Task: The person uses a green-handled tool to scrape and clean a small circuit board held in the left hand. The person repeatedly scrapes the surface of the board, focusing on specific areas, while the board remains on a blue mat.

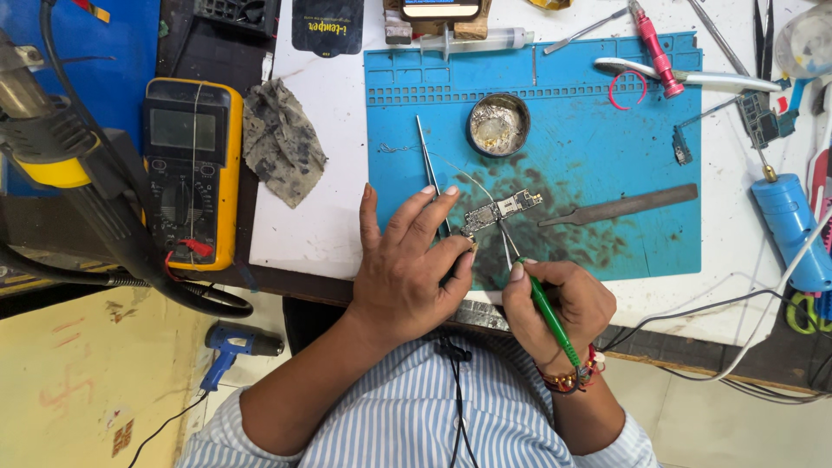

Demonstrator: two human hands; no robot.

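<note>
Head view: mid-solder, left hand pinching slim steel tweezers on small bare circuit board, right hand clamped round green-handled iron just right; looks like steady tip next.

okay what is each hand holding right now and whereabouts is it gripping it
The right hand grips a green-handled tool along its handle, pen-style, tip toward the small circuit board. The left hand pinches tweezers near their lower end, beside the board.

A matt blue rubbery mat, stained dark, bears a shiny metal tin and dull metal spatula.
</note>
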